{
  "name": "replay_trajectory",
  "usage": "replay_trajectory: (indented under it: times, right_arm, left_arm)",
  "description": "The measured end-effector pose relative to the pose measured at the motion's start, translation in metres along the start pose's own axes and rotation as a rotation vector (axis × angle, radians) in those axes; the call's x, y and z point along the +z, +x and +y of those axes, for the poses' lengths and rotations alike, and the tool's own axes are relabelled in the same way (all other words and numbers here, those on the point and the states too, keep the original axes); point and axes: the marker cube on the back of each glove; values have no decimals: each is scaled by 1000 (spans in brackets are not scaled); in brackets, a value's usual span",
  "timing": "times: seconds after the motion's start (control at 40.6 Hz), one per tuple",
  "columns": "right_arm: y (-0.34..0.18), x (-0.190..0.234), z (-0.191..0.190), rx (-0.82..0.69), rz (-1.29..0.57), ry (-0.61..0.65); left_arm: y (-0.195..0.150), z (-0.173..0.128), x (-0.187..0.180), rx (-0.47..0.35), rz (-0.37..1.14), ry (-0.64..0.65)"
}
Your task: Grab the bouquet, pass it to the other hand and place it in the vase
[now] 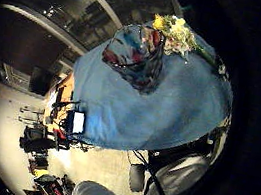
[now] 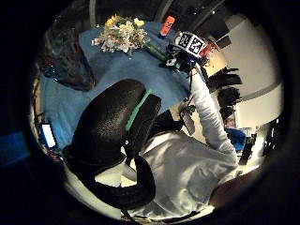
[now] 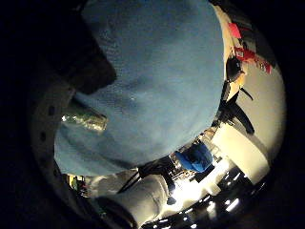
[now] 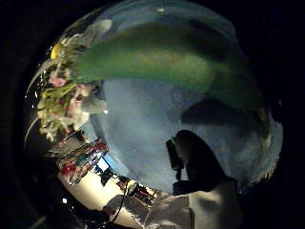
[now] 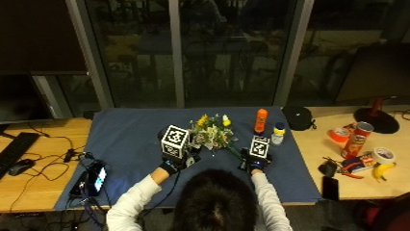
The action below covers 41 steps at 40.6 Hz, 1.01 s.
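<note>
The bouquet [image 5: 212,135] lies on the bench [image 5: 128,139], blooms toward eleven o'clock, stems running back to five under my right hand [image 5: 255,161], whose grip I cannot tell; left hand [image 5: 173,161] hangs released, vase [image 1: 138,55] beside it

One camera looks down from behind my head; four palm cameras sit close, sharing my bouquet [image 5: 211,134] and the counter [image 5: 128,139].

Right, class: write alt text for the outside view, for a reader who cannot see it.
A person seated at a table with a blue cloth reaches the right hand to the stems of a bouquet lying on it. The left hand is beside the flowers; an orange bottle stands behind.
</note>
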Motion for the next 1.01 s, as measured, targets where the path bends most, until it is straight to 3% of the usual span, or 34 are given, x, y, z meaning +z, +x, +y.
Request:
replay_trajectory:
  times: [0.197,0.493,0.616,0.813,1.011]
  right_arm:
    - [-12,10,-5,-3,-46,5]
    - [-7,4,-13,-11,-181,236]
    - [-11,-9,-21,-123,-361,374]
    - [-36,-55,32,-358,-815,187]
    - [-56,-98,60,-521,-976,287]
  left_arm:
    - [-1,-1,10,-5,16,-36]
    - [-9,6,21,-24,22,-112]
    - [-12,3,26,-28,50,-139]
    - [-14,-9,20,-43,153,-130]
    - [-11,-29,-2,-117,350,-106]
